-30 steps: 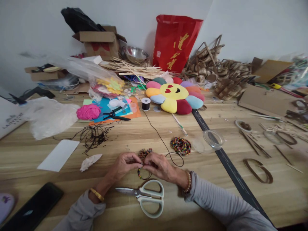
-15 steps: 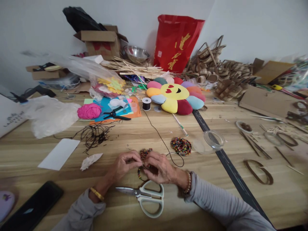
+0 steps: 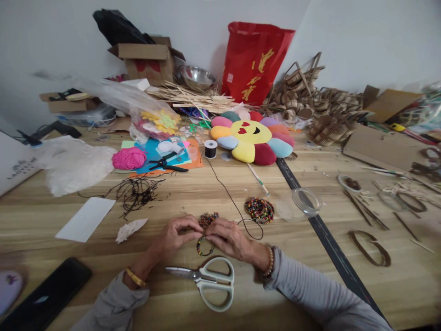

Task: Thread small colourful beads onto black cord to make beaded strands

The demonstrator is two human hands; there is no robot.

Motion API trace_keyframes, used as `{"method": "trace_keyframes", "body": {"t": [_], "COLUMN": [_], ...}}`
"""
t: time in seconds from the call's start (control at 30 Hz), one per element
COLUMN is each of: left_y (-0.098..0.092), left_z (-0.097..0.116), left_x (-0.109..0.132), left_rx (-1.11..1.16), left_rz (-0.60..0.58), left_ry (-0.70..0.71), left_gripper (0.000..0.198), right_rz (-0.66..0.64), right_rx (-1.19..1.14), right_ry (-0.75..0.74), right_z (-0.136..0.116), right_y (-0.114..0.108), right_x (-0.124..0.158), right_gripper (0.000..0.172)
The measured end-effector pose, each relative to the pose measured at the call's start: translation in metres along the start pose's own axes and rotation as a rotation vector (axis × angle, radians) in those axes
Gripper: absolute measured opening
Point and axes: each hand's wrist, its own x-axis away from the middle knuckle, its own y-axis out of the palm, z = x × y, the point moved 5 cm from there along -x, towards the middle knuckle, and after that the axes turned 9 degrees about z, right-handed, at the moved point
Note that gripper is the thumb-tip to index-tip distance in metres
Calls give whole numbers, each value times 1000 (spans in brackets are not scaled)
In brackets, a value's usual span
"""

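Between my two hands hangs a small beaded bracelet (image 3: 199,247), multicoloured beads on a black cord loop. My left hand (image 3: 179,233) is closed in a pinch at the top of the loop. My right hand (image 3: 230,236) pinches the cord just beside it, fingertips almost touching the left ones. The exact spot of the knot or cord ends is hidden by the fingers. Right behind the fingertips lies a pile of loose-looking beads (image 3: 207,219). A pair of white-handled scissors (image 3: 215,278) rests on the table below the hands, blades to the left.
Coiled bead strings (image 3: 259,210) lie right of the hands. Black thread runs back to a spool (image 3: 210,149). Black cord scraps (image 3: 139,195), white paper (image 3: 86,219), and a phone (image 3: 46,294) are on the left. A flower cushion (image 3: 253,135) and red bag (image 3: 258,62) stand behind.
My right hand has flattened and turned slightly, fingers lower over the cord. The bracelet loop now shows more fully below the fingertips. The scissors have not moved.
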Motion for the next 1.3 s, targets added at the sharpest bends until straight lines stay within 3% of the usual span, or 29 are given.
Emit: {"method": "trace_keyframes", "body": {"t": [0.2,0.27,0.47,0.73,1.1,1.3], "left_y": [-33,-40,-37,-27,-14,-9], "left_z": [-8,-14,-14,-3,-12,-18], "left_x": [-1,-2,0,-2,3,3], "left_rx": [-320,-384,-540,-637,-298,-235], "left_rz": [89,57,-115,-163,-49,-60], "left_ry": [-86,-92,-51,-10,-130,-180], "left_gripper": [16,16,10,13,13,13], "right_rz": [1,21,40,39,181,209], "right_rx": [11,13,31,36,-25,-74], "right_ry": [31,48,49,90,94,85], "right_z": [3,5,5,7,-1,-4], "right_y": [0,0,0,-1,-10,-14], "right_x": [0,0,0,0,-4,-3], "right_gripper": [14,13,10,11,12,10]}}
